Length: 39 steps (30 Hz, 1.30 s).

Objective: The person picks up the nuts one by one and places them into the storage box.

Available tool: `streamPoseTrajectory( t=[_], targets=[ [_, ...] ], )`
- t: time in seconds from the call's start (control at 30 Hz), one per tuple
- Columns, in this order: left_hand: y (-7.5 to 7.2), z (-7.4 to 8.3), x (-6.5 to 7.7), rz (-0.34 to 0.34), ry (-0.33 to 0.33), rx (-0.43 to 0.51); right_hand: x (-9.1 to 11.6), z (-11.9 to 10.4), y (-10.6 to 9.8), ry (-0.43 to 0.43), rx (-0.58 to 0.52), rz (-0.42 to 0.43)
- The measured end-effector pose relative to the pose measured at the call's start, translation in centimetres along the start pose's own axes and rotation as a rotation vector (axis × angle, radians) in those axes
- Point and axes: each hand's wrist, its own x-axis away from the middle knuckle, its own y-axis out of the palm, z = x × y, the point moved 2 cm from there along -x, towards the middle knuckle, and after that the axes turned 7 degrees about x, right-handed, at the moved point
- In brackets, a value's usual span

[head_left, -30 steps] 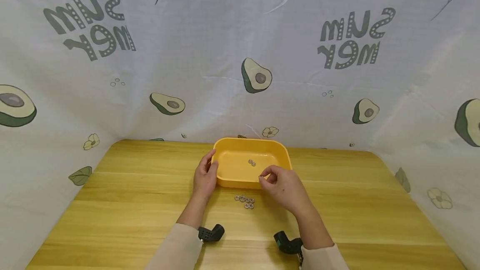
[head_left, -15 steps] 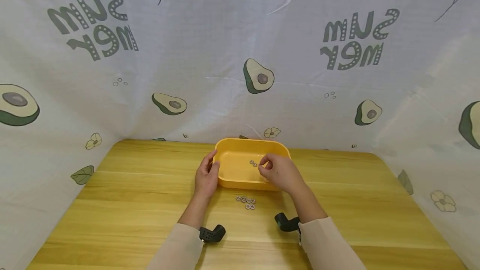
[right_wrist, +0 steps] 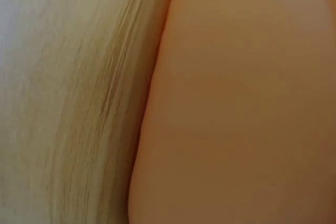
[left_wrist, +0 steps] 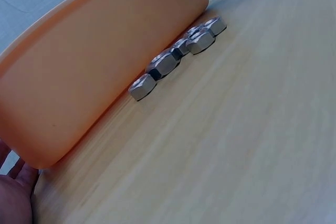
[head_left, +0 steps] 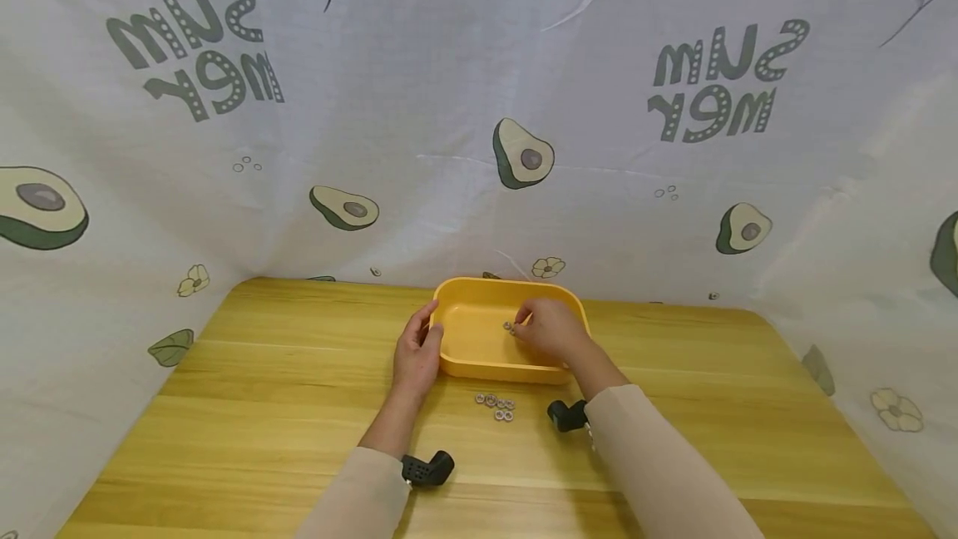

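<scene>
My left hand [head_left: 416,356] lies against the left end of a yellow plastic tray [head_left: 494,372], its fingers fairly straight along the outer wall and its thumb by the front corner. Over the inside of the tray, my right hand [head_left: 552,329] pinches a small metal nut between thumb and forefinger; the fingertips mostly hide it. Right at those fingertips, two loose nuts [head_left: 507,325] lie on the tray floor, one partly covered. Several more hex nuts [head_left: 491,400] sit on the table in front of the tray; the left wrist view shows these nuts [left_wrist: 164,63] close beside its wall.
The wooden table [head_left: 314,406] carries the tray near its back edge. Behind it and at both sides hangs a white cloth [head_left: 419,90] printed with avocados. In the right wrist view the tray wall [right_wrist: 236,98] fills most of the picture.
My right hand has moved forward from the tray's front rim, with the pinched nut, down to the two nuts inside. The left hand has stayed at the tray's left end.
</scene>
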Motion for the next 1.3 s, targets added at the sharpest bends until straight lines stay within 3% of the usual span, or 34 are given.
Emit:
streamPoseTrajectory(
  t=[0.23, 0.9, 1.3],
  targets=[
    [0.0, -0.1, -0.1, 0.003, -0.001, 0.008, -1.7, 0.8, 0.8, 0.072, -0.024, -0.025],
    [-0.1, -0.1, -0.1, 0.008, -0.007, -0.001, -3.0, 0.8, 1.1, 0.05, 0.03, -0.017],
    [-0.1, -0.2, -0.2, 0.009, -0.007, -0.011, -2.7, 0.4, 0.5, 0.055, -0.012, 0.008]
  ],
)
